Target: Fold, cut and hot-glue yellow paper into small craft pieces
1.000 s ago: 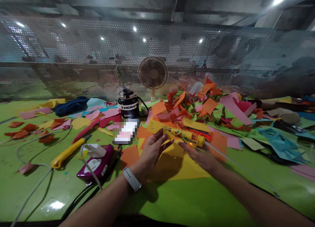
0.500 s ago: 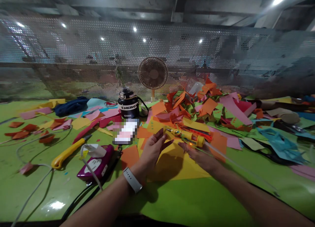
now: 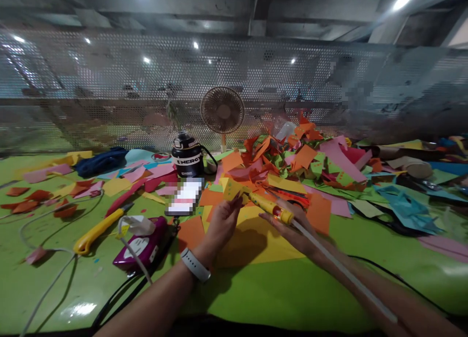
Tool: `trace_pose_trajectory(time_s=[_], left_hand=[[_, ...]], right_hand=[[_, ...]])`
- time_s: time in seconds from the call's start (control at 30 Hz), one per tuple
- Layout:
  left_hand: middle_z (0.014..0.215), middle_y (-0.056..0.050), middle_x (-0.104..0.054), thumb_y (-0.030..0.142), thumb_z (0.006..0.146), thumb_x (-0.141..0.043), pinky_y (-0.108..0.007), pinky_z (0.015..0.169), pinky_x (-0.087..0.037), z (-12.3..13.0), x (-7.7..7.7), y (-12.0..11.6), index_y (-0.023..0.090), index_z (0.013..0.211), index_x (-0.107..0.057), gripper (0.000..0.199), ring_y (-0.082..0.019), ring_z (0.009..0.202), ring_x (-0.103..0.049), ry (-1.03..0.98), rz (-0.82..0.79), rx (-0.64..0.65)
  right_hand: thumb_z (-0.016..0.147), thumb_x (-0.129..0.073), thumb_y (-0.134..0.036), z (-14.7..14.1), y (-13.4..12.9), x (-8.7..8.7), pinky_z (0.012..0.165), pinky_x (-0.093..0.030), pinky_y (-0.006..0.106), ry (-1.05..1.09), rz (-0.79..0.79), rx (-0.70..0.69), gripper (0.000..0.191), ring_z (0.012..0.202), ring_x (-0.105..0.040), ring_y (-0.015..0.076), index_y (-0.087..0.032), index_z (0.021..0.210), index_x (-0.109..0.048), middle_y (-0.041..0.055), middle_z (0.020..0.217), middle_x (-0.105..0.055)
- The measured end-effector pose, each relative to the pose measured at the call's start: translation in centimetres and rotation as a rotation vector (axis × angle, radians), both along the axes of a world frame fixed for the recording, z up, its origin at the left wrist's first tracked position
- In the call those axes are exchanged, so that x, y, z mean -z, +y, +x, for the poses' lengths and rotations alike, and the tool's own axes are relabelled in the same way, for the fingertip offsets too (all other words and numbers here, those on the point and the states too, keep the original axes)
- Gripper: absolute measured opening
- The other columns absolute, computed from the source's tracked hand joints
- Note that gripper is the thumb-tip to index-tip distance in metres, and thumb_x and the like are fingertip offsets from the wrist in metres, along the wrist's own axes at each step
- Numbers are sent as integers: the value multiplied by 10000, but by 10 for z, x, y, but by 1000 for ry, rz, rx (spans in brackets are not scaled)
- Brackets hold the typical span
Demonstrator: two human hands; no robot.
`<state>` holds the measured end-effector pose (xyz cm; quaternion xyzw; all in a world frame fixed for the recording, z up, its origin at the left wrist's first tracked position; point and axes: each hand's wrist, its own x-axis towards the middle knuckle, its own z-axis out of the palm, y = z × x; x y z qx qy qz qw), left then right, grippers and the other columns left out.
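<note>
My left hand [image 3: 224,224], with a pale watch band at the wrist, pinches a small folded yellow paper [image 3: 231,189] near the middle. My right hand [image 3: 292,226] holds a yellow glue gun [image 3: 267,205], its tip pointing left at the yellow paper beside my left fingertips. A whitish glue stick [image 3: 340,266] runs from the gun's rear down over my right forearm. Below both hands lie a large yellow sheet [image 3: 256,242] and orange sheets [image 3: 191,234].
A purple power bank [image 3: 141,244], phone [image 3: 185,196], yellow-handled cutter [image 3: 98,232] and cables lie left. Behind stand a black bottle [image 3: 187,158] and a fan [image 3: 222,110]. Heaped paper scraps [image 3: 303,157] fill the back right.
The glue gun has turned so its rear and glue stick point more towards me. The folded yellow paper now shows more above my left fingers. The view has shifted slightly.
</note>
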<state>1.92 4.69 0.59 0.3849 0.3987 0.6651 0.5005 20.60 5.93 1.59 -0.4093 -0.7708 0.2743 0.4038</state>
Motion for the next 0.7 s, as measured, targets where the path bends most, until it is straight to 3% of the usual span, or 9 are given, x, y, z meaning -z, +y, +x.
trace_pose_trajectory(time_s=[0.1,0.17,0.37,0.53,0.7], left_hand=[[896,-29,-713,150,647,-761,-364,894,-506,-3,-7,1,180,809,-692,179,-206,907,-644,-32,-22,-29],[945,-33,-698,184,648,-766,-376,891,-512,-6,-9,2,172,864,-671,236,-196,914,-637,-40,-25,-71],[1018,-55,-665,217,679,-746,-353,874,-523,-14,-7,8,170,915,-635,265,-167,900,-622,-104,-30,-74],[978,-45,-661,200,674,-739,-364,880,-517,-14,-6,8,173,882,-633,235,-164,879,-617,-136,-41,-40],[934,-26,-656,186,659,-730,-378,903,-501,-18,-10,7,183,842,-647,201,-162,878,-611,-179,-23,-48]], right_hand=[[824,-592,-356,8,3,-2,632,-479,322,-282,349,11,166,667,-591,205,-193,793,-586,67,760,-620],[846,-566,-308,15,1,-10,641,-463,294,-396,415,-13,129,711,-600,199,-184,872,-585,82,827,-630],[804,-580,-290,66,0,-38,752,-471,318,-552,258,-38,261,871,-594,222,-156,1028,-575,127,1005,-628],[699,-621,-259,123,15,-31,790,-476,376,-591,86,106,285,911,-608,265,-181,971,-652,114,1009,-668],[629,-607,-231,152,20,-28,855,-472,397,-664,11,158,421,983,-605,295,-149,1035,-682,142,1096,-654]])
